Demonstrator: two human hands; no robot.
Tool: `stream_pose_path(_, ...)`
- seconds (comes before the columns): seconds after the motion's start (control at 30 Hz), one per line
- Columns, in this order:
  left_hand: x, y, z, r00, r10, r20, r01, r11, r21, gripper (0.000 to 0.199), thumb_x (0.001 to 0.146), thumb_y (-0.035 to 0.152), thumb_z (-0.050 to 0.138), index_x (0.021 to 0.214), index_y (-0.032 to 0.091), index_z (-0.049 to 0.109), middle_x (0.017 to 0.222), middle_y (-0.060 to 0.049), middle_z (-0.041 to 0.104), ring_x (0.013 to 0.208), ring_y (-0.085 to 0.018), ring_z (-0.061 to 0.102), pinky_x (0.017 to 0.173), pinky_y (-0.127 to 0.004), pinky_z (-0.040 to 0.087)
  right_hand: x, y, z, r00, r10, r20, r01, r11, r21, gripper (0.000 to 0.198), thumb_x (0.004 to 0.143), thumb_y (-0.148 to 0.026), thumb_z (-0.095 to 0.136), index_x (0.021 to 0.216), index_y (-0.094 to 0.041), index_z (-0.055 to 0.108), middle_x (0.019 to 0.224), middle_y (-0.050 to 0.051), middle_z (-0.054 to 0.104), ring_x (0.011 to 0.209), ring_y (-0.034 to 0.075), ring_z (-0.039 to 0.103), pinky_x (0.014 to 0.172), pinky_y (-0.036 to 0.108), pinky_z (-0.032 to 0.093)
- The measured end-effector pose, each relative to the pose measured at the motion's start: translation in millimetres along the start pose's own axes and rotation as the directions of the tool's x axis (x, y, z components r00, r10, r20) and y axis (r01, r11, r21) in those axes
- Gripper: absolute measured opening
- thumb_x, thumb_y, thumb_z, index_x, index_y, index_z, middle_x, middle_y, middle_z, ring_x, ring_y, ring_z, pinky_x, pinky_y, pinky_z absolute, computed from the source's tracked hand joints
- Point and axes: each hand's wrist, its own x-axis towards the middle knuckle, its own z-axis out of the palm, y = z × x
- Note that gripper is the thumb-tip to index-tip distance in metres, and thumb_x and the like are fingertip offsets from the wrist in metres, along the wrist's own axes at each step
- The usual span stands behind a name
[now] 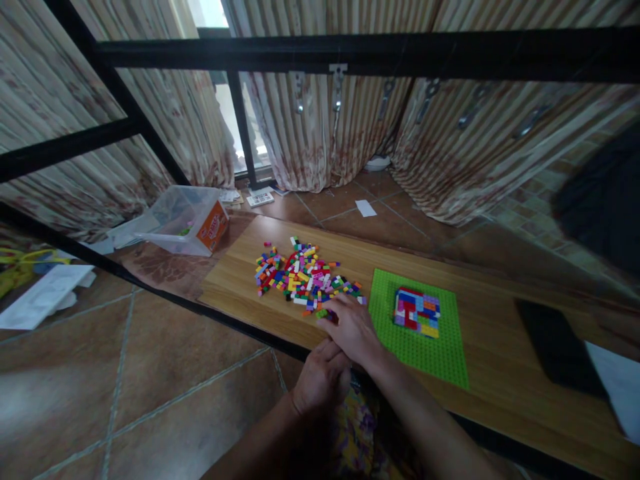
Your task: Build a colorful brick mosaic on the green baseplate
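A heap of small coloured building bricks [303,273] is spread over the wooden table. At the near edge of this heap, my right hand [353,330] has its thumb and index finger bent around a green brick [321,313]. Just below, at the table's front edge, my left hand [323,373] is closed with its fingers curled; what it may hold is hidden. To the right of my right hand lies a green baseplate [417,363]. A low, roughly square multicoloured brick build [417,312] stands on it.
The long wooden table [235,280] has a dark front edge. Beyond its left end stands a clear plastic box [185,200] with an orange label. A black flat object [557,347] and a white sheet [617,380] lie on the right. A black metal frame [350,57] crosses above.
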Motion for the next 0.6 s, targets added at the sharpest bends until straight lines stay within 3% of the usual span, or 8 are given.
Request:
stream_pose_path(0.2,0.9,0.8,-2.3,0.999,-0.039,0.010,0.039,0.999,0.008,0.019,0.082,0.005,0.048,0.082,0.018,0.062,0.085,-0.008,0.063,0.080,-0.018,0.059,0.070,-0.030,0.049,6.5,1.6,1.6,0.993,-0.094,0.069,0.096,0.995,-0.033,0.014,0.081,-0.013,0.065,0.089,-0.023,0.070,0.096,0.003,0.061,0.097,0.019,0.055,0.084,0.031,0.042)
stream_pose_path(0.47,6.7,5.8,-9.7,0.997,-0.050,0.050,0.051,0.999,-0.017,0.021,0.085,0.008,0.047,0.089,0.019,0.064,0.087,-0.008,0.065,0.082,-0.020,0.061,0.071,-0.032,0.051,13.2,-1.2,2.4,0.997,-0.055,0.059,0.060,0.994,-0.091,0.006,0.082,-0.013,0.064,0.082,-0.019,0.064,0.096,0.005,0.062,0.097,0.021,0.056,0.082,0.032,0.045)
stream_pose_path(0.6,8.9,8.4,-11.8,0.996,-0.058,0.066,0.059,0.998,-0.018,0.021,0.086,0.009,0.047,0.091,0.019,0.065,0.088,-0.008,0.065,0.084,-0.020,0.062,0.072,-0.033,0.053,5.1,-9.3,-10.7,0.999,-0.020,-0.026,0.019,0.999,-0.044,0.009,0.084,-0.012,0.062,0.088,-0.020,0.061,0.097,0.005,0.063,0.096,0.020,0.057,0.085,0.034,0.046)
